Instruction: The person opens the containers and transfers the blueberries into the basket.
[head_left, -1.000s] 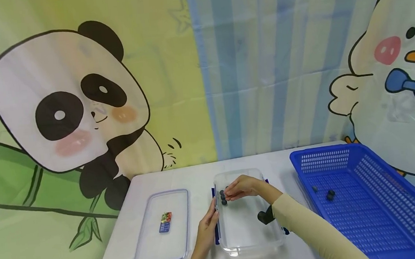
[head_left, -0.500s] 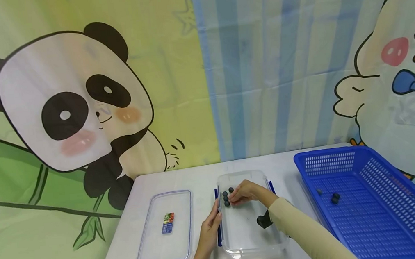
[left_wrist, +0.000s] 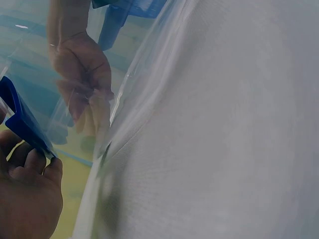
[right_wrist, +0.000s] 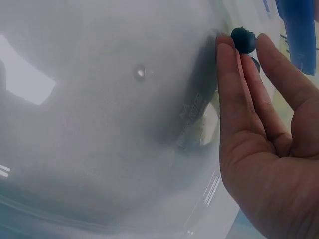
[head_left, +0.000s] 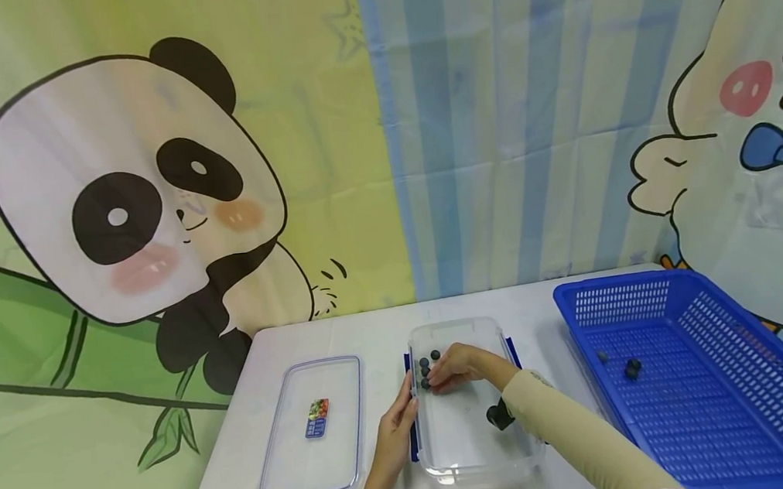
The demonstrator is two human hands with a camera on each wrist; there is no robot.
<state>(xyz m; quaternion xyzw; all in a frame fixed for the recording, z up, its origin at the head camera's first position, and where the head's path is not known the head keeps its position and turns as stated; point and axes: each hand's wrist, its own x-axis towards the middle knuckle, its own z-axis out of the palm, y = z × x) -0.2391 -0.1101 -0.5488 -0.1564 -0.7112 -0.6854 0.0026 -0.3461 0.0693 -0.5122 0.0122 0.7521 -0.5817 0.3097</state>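
Note:
A clear plastic food container (head_left: 464,432) stands lidless on the table, its blue side latches folded down. Several blueberries (head_left: 425,371) lie along its far left wall. My right hand (head_left: 459,364) reaches inside; in the right wrist view, thumb and fingertips pinch one blueberry (right_wrist: 243,40), with another partly hidden behind the fingers. My left hand (head_left: 395,427) holds the container's left side, thumb near the rim. In the left wrist view, its curled fingers (left_wrist: 35,162) are at a blue latch (left_wrist: 22,119), and the right hand shows through the clear wall.
The container's clear lid (head_left: 313,461), blue-edged with a fruit label, lies flat to the left. At the right, a blue plastic basket (head_left: 700,419) holds a few blueberries (head_left: 632,368). A patterned curtain (head_left: 329,164) hangs behind the table.
My right hand has drawn back slightly toward me along the left wall, and one blueberry at the far end is uncovered. The left hand stays on the container; the view shifted a little.

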